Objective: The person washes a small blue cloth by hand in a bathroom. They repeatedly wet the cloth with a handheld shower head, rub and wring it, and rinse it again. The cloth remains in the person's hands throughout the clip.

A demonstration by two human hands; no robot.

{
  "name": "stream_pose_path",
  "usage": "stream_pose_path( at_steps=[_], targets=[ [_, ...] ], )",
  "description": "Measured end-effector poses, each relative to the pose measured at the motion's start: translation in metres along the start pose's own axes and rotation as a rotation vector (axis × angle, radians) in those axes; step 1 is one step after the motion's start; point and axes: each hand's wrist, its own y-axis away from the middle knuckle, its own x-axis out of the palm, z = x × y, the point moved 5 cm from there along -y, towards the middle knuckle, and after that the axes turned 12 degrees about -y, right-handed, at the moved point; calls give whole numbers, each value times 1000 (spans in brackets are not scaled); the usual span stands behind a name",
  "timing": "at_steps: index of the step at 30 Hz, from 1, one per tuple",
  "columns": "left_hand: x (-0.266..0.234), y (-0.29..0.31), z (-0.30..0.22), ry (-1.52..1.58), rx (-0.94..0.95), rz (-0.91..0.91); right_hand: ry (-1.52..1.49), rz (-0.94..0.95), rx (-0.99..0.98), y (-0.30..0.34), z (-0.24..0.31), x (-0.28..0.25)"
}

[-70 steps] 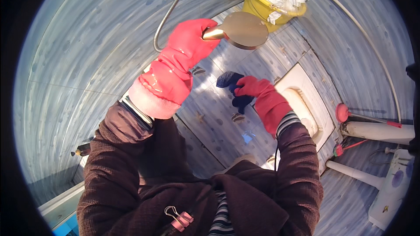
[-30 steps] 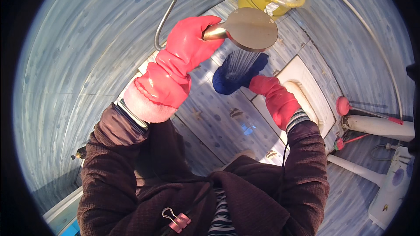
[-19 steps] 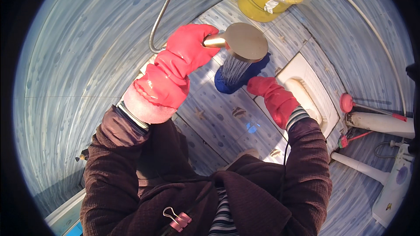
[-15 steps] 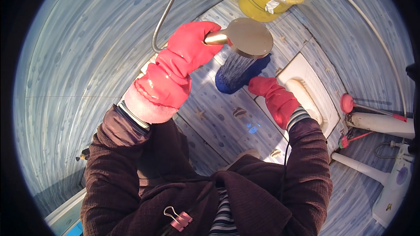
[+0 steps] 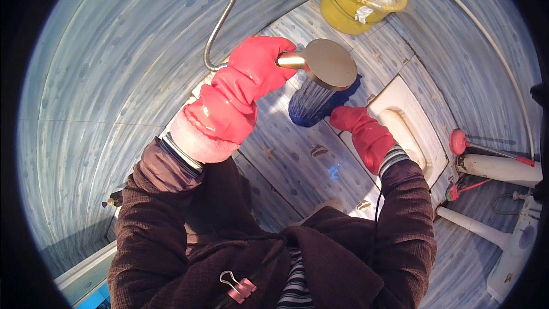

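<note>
My left hand (image 5: 258, 64), in a long pink-red rubber glove, is closed round the handle of a gold-coloured shower head (image 5: 330, 64). Fine jets of water fall from it onto a dark blue, rounded, oblong item (image 5: 304, 113). That item's exact kind does not show, since the shower head and the spray cover part of it. My right hand (image 5: 361, 131), in a matching glove, grips its near right edge and holds it over the patterned tile floor (image 5: 286, 154).
A ribbed metal hose (image 5: 220, 28) hangs by the left wall. A yellow bucket (image 5: 343, 14) full of white waste stands at the back. To the right are a white squat toilet (image 5: 409, 120), a red plunger (image 5: 457, 142) and white pipes (image 5: 474, 226).
The whole view has shifted a little, so things sit slightly lower and farther right. Both hands keep their grip, and water still runs over the blue item.
</note>
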Motion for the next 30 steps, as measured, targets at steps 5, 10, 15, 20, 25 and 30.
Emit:
stream_pose_path(
  at_steps=[5, 10, 15, 20, 25, 30],
  targets=[
    [-2, 0, 0, 13, -8, 5, -26, -13, 25, -3, -11, 4],
    [-3, -1, 0, 56, -33, 25, 5, -2, 74, -6, -18, 6],
    [-16, -1, -8, 144, 35, -194, 3, 6, 138, -7, -19, 4],
    [-30, -1, -14, 167, 52, -368, -21, 0, 59, -12, -14, 8],
    [-44, 2, -17, 248, 75, -514, 41, 74, 28, -22, -3, 14],
    [-67, 3, -29, 233, 83, -612, 15, 129, -217, -25, 51, 17]
  ],
)
